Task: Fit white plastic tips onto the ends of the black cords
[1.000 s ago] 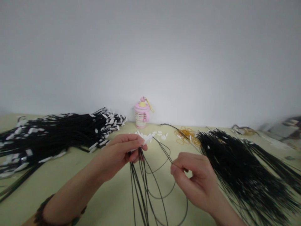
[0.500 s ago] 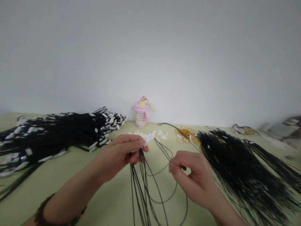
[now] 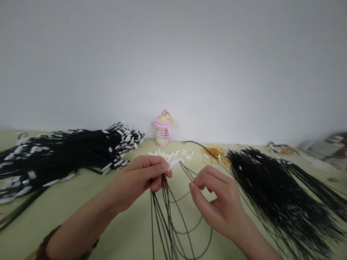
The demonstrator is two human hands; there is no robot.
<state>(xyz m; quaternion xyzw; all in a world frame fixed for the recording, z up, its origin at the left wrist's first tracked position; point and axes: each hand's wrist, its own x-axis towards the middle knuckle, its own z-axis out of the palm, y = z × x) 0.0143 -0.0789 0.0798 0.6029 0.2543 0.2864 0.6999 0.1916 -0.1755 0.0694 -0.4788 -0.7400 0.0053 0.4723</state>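
Observation:
Between the thumb and fingers of my left hand (image 3: 141, 175) is a white connector (image 3: 174, 164), a small narrow piece pointing right. A bundle of thin black wires (image 3: 164, 213) hangs from the same hand toward the front of the table. To its right, my right hand (image 3: 221, 198) is closed in a pinch on thin black wires (image 3: 186, 170) that run to the connector's right end. Other wires loop loosely between and below the hands. The fingers hide how the wires enter the connector.
Loose white connectors (image 3: 187, 155) lie behind my left hand. A pink lidded cup (image 3: 162, 133) stands against the wall. Orange rubber bands (image 3: 214, 153) lie beside a large black wire pile (image 3: 282, 195) on the right. Another pile, with white ends (image 3: 81, 148), covers the left.
My right hand has moved a little left, closer to the connector, and its fingers have slid along the wires. My left hand has barely shifted and keeps its hold.

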